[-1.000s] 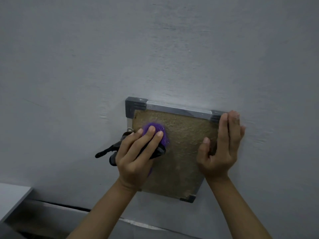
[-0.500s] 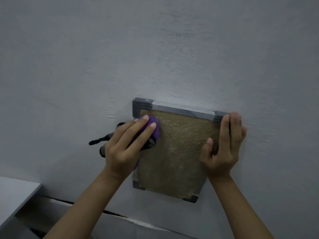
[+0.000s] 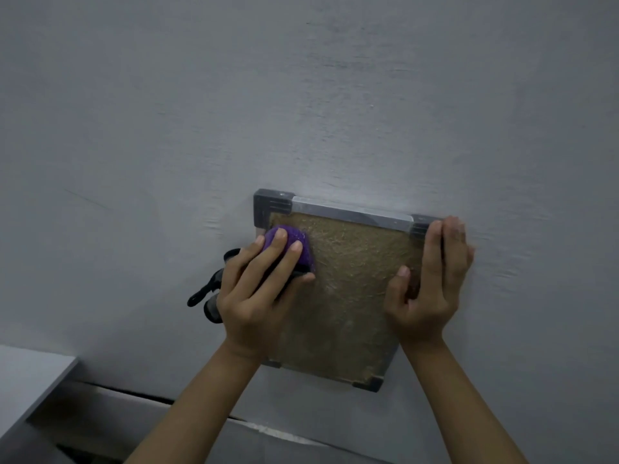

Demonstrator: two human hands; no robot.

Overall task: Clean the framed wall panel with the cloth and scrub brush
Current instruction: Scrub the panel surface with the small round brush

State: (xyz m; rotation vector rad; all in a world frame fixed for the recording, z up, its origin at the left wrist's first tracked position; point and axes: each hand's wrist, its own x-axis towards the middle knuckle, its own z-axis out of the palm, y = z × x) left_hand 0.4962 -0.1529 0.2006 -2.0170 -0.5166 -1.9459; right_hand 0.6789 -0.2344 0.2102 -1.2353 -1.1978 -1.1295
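Note:
A framed wall panel with a brown fibrous face and a grey metal frame hangs on the grey wall. My left hand presses a purple-bristled scrub brush with a black handle against the panel's upper left corner. The brush handle sticks out to the left past the frame. My right hand grips the panel's right edge near the top corner, thumb on the face and fingers over the frame. No cloth is in view.
The grey painted wall fills most of the view. A pale shelf or tabletop corner sits at the lower left. A ledge with a dark gap runs below the panel.
My left hand has slid the brush up and left, from the panel's middle left to its top left corner. My right hand has stayed on the right edge.

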